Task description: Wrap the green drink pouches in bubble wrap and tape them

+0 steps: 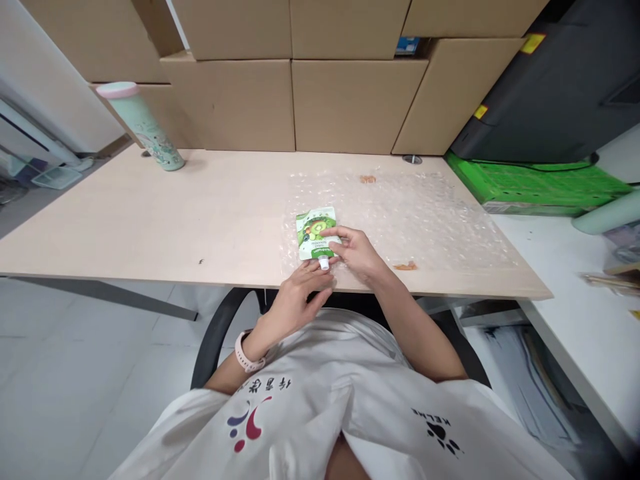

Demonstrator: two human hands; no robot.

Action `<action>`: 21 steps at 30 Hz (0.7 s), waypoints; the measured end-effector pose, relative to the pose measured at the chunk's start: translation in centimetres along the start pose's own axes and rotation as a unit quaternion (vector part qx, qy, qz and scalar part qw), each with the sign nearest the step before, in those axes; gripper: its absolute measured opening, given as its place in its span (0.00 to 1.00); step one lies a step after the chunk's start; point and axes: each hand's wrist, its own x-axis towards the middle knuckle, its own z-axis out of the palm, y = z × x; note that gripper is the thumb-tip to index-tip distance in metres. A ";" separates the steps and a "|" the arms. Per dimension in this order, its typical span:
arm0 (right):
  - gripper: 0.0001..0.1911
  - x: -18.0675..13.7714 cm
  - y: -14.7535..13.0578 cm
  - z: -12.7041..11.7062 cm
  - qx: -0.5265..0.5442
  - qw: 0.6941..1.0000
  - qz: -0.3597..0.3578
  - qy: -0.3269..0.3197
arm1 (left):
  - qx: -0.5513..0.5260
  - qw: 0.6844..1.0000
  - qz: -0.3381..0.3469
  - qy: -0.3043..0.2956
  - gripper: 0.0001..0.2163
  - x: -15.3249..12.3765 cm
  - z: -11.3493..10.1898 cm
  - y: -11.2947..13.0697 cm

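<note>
A green and white spouted pouch (311, 235) printed with kiwi fruit lies on the left part of a sheet of bubble wrap (410, 220). Its white cap (324, 264) points toward me. My right hand (357, 252) holds the pouch by its right side, index finger across the front and thumb near the lower edge. Just below, my left hand (303, 293) rests at the table's front edge, its fingers at the pouch's bottom beside the cap. Its thumb is apart from the other fingers, and the fingertips are partly hidden.
A mint-green tumbler (150, 133) with a pink lid stands at the back left of the wooden table (125, 220). Stacked cardboard boxes (345, 100) line the back. To the right are a dark grey case (545, 93), a green box (540, 187) and a white side desk (575, 287).
</note>
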 end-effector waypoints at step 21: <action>0.21 -2.0 -1.1 0.3 -0.470 0.876 -0.102 0.024 | -0.349 0.839 -0.331 0.253 0.23 0.3 -4.4 -3.1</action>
